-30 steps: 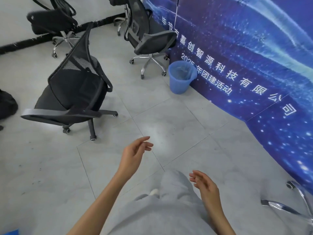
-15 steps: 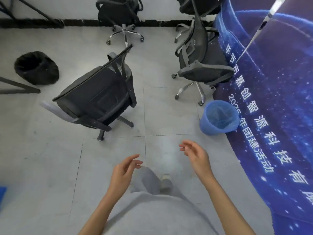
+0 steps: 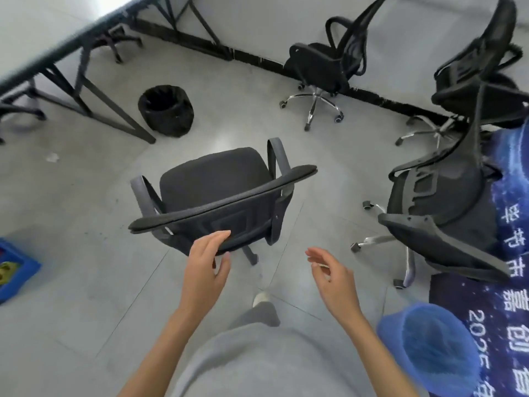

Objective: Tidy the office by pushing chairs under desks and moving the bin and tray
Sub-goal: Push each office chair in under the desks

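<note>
Here bare floor point(image 3: 86, 310) separates the chair point(image 3: 217, 193) from the desk point(image 3: 57, 53).

Both hands out front, L point(image 3: 204, 270) & R point(image 3: 335, 282), fingers relaxed, holding nothing.

Blue tray point(image 3: 14, 270) and blue bin point(image 3: 429, 351) cut by frame edges.
</note>
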A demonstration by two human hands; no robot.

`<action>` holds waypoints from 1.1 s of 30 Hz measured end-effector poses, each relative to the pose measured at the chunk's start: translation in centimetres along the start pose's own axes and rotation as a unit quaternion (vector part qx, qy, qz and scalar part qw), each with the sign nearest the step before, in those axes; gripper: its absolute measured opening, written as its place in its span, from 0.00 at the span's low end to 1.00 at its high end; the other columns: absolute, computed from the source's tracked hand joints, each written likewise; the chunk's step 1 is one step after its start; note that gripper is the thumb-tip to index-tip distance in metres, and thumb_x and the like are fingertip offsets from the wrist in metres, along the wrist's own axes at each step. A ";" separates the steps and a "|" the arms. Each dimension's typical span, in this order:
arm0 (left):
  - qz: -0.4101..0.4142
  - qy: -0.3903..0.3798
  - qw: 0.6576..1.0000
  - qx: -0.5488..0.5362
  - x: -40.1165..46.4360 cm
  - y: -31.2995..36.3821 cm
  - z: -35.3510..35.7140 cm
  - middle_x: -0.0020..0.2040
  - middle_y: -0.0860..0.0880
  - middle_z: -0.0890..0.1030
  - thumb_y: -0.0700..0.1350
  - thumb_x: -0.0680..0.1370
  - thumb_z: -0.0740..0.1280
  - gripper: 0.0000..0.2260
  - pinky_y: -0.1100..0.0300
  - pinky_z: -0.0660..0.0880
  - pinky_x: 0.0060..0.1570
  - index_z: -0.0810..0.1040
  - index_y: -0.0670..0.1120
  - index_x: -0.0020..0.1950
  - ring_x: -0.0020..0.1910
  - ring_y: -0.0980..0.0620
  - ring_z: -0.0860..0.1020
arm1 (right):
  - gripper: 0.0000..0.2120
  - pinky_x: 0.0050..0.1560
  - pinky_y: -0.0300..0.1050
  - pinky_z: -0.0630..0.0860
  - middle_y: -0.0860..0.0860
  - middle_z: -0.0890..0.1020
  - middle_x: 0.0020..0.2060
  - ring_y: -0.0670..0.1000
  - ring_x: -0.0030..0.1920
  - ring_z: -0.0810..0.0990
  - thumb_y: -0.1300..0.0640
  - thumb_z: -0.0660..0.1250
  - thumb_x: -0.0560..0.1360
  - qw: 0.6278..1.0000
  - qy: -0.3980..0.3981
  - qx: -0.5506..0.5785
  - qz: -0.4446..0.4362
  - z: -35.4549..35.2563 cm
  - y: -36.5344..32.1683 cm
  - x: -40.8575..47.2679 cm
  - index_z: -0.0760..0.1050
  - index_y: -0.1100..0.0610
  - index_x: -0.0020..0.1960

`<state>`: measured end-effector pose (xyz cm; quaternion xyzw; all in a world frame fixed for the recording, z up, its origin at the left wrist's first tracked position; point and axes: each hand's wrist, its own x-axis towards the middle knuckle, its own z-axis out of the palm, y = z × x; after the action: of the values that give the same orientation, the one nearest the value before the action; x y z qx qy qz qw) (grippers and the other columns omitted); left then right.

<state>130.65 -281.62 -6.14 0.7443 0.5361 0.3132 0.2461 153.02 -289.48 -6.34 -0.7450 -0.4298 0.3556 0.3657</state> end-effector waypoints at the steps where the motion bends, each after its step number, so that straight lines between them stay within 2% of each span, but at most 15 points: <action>1: 0.020 0.019 0.999 0.026 2.2 0.0 0.1 0.56 0.48 0.77 0.39 0.73 0.63 0.16 0.71 0.61 0.61 0.75 0.40 0.61 0.57 0.53 0.70 | 0.13 0.52 0.32 0.74 0.46 0.81 0.51 0.43 0.51 0.79 0.64 0.61 0.77 0.999 -0.001 -0.020 -0.028 -0.4 -1.2 2.2 0.75 0.54 0.59; 4: 0.060 0.001 0.992 0.113 7.2 -1.2 0.5 0.57 0.44 0.78 0.38 0.71 0.70 0.18 0.65 0.62 0.63 0.75 0.39 0.61 0.59 0.50 0.70 | 0.15 0.58 0.34 0.68 0.50 0.79 0.56 0.49 0.55 0.77 0.60 0.60 0.77 0.986 -0.009 -0.110 -0.127 -0.7 -4.6 8.3 0.74 0.57 0.62; 6: 0.038 -0.053 0.979 0.191 9.3 -2.9 0.6 0.56 0.44 0.80 0.41 0.68 0.74 0.22 0.56 0.70 0.60 0.75 0.40 0.61 0.57 0.46 0.75 | 0.19 0.61 0.34 0.65 0.52 0.78 0.60 0.50 0.60 0.75 0.55 0.59 0.75 0.957 -0.033 -0.189 -0.218 -0.1 -6.5 11.8 0.73 0.59 0.64; 7: 0.008 -0.080 0.971 0.226 10.0 -3.7 0.5 0.55 0.44 0.81 0.43 0.67 0.75 0.22 0.52 0.74 0.56 0.76 0.42 0.59 0.55 0.45 0.77 | 0.19 0.62 0.36 0.65 0.53 0.77 0.61 0.51 0.62 0.74 0.55 0.61 0.74 0.936 -0.052 -0.228 -0.264 0.4 -7.2 13.6 0.73 0.59 0.64; 9: -0.041 -0.098 0.955 0.277 10.8 -5.0 0.2 0.47 0.46 0.83 0.43 0.64 0.76 0.19 0.53 0.78 0.43 0.80 0.43 0.53 0.45 0.45 0.81 | 0.21 0.64 0.44 0.68 0.55 0.78 0.61 0.54 0.63 0.74 0.57 0.67 0.72 0.880 -0.099 -0.319 -0.336 1.7 -7.7 16.8 0.73 0.60 0.64; 11: -0.061 -0.098 0.945 0.306 11.1 -5.7 0.0 0.40 0.47 0.83 0.41 0.60 0.78 0.16 0.57 0.77 0.33 0.81 0.44 0.45 0.37 0.46 0.81 | 0.21 0.62 0.49 0.72 0.54 0.79 0.58 0.56 0.60 0.76 0.55 0.69 0.71 0.832 -0.171 -0.400 -0.345 2.8 -7.8 19.4 0.74 0.59 0.62; 13: -0.076 -0.092 0.940 0.321 11.5 -5.9 -0.2 0.39 0.47 0.83 0.41 0.58 0.79 0.16 0.58 0.76 0.31 0.81 0.44 0.43 0.36 0.46 0.80 | 0.17 0.53 0.48 0.76 0.51 0.82 0.53 0.55 0.54 0.79 0.53 0.68 0.71 0.808 -0.211 -0.449 -0.318 3.6 -7.6 21.3 0.76 0.57 0.58; 16: -0.110 -0.044 0.937 0.328 11.6 -6.0 -0.4 0.40 0.45 0.80 0.38 0.57 0.77 0.17 0.57 0.73 0.31 0.78 0.41 0.42 0.38 0.44 0.77 | 0.11 0.33 0.43 0.76 0.49 0.84 0.39 0.54 0.40 0.83 0.56 0.73 0.63 0.819 -0.181 -0.446 -0.314 4.3 -7.3 22.3 0.80 0.56 0.46; 18: -0.120 -0.023 0.939 0.321 11.3 -6.2 -0.6 0.38 0.45 0.79 0.36 0.55 0.77 0.16 0.58 0.71 0.30 0.77 0.41 0.40 0.36 0.44 0.76 | 0.11 0.27 0.38 0.72 0.47 0.83 0.32 0.52 0.33 0.81 0.57 0.76 0.58 0.822 -0.163 -0.437 -0.328 4.6 -6.8 22.3 0.80 0.55 0.40; 21: -0.097 -0.022 0.944 0.316 10.9 -6.6 -0.9 0.33 0.48 0.78 0.35 0.54 0.77 0.14 0.60 0.69 0.27 0.77 0.43 0.35 0.32 0.46 0.76 | 0.13 0.24 0.37 0.71 0.46 0.81 0.29 0.50 0.29 0.79 0.57 0.78 0.53 0.818 -0.151 -0.426 -0.356 4.6 -6.5 22.3 0.79 0.54 0.36; 24: -0.114 -0.020 0.947 0.300 11.1 -6.6 -1.0 0.30 0.49 0.76 0.34 0.55 0.77 0.13 0.60 0.68 0.24 0.76 0.43 0.32 0.30 0.47 0.74 | 0.15 0.23 0.36 0.69 0.46 0.80 0.28 0.49 0.27 0.79 0.58 0.79 0.51 0.815 -0.149 -0.420 -0.370 4.6 -6.8 22.7 0.79 0.55 0.35; 33: -0.146 0.033 0.945 0.292 9.6 -6.3 -0.3 0.30 0.50 0.77 0.32 0.57 0.74 0.10 0.60 0.69 0.25 0.77 0.44 0.31 0.31 0.47 0.74 | 0.15 0.22 0.36 0.68 0.47 0.79 0.27 0.50 0.25 0.77 0.58 0.79 0.50 0.801 -0.125 -0.401 -0.427 4.9 -5.9 22.8 0.78 0.56 0.34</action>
<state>128.60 -270.59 -8.42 0.6864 0.7147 0.1276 0.0430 155.29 -265.63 -8.60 -0.5150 -0.8508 0.0498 0.0923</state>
